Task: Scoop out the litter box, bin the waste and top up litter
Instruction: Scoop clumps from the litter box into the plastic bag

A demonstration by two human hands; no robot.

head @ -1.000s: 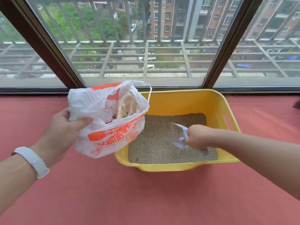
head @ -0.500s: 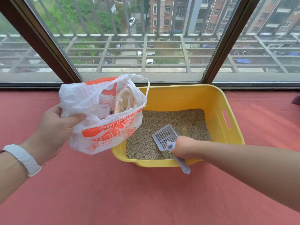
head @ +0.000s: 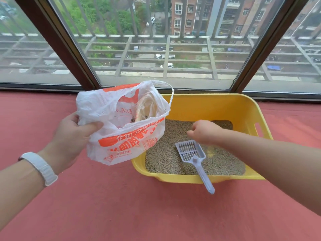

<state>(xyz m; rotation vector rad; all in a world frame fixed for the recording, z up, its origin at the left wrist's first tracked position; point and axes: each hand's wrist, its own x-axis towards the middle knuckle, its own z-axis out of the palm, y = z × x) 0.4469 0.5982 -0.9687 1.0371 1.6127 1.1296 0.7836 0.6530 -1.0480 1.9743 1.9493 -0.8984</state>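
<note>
A yellow litter box [head: 224, 108] filled with grey-brown litter [head: 165, 157] stands on the red floor by the window. My left hand [head: 73, 134] grips a white and orange plastic bag [head: 121, 126] by its rim, holding it open beside the box's left end; some waste lies inside. A pale slotted scoop [head: 192, 153] lies in the box on the litter, its handle sticking out over the front rim. My right hand [head: 203, 131] hovers above the litter, just beyond the scoop, fingers curled and holding nothing.
A red floor [head: 139, 211] spreads all around the box. Dark-framed window panes [head: 156, 49] rise straight behind it. A white band sits on my left wrist [head: 41, 167].
My right hand has let go of the scoop, which now rests in the box with its handle over the front rim, and has moved up over the litter. The bag stays held.
</note>
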